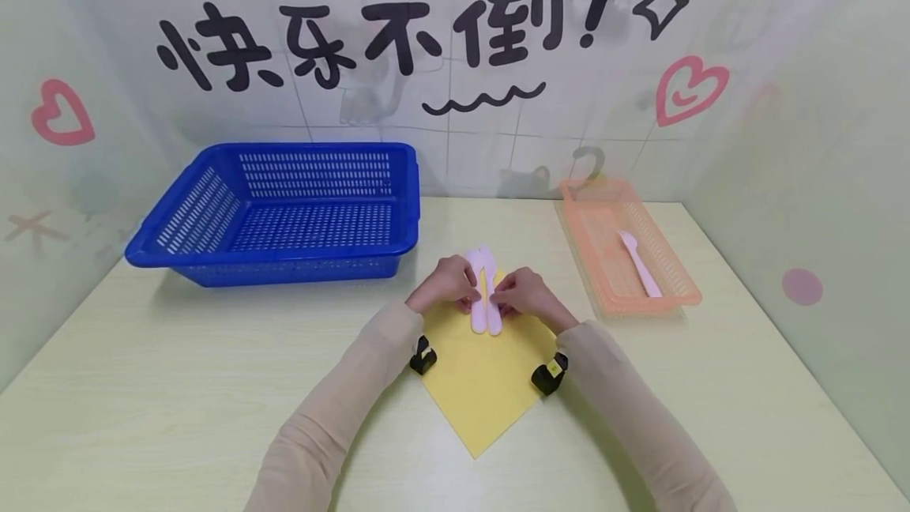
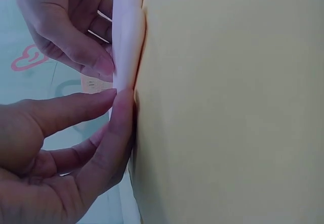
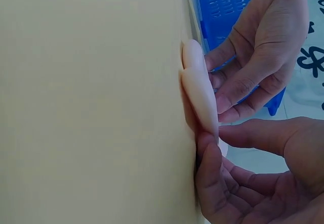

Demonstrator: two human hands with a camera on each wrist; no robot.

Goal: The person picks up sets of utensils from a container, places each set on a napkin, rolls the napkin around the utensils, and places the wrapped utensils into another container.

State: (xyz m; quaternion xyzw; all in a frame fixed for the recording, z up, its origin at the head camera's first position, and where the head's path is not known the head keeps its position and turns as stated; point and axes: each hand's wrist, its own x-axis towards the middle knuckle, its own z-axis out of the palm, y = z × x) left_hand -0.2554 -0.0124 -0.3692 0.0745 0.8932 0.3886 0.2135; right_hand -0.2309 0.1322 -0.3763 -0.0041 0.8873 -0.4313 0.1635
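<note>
Two pink plastic cutlery pieces lie side by side, handles toward me, over the upper part of a yellow square napkin [image 1: 478,393] on the table. My left hand [image 1: 452,278] pinches the left piece [image 1: 479,319] between thumb and fingers. From the other side, my right hand [image 1: 528,292] pinches the right piece [image 1: 494,321] in the same way. Both wrist views show the rounded handle ends [image 2: 132,37] close together, partly overlapping, just over the yellow surface. The fingers partly cover the middles of both pieces, and their exact kinds are unclear.
A blue perforated plastic basket [image 1: 295,259] stands at the back left. At the back right is a shallow orange tray [image 1: 604,279] with another pink cutlery piece [image 1: 642,265] inside. A printed curtain [image 1: 398,117] hangs behind the table [image 1: 178,393].
</note>
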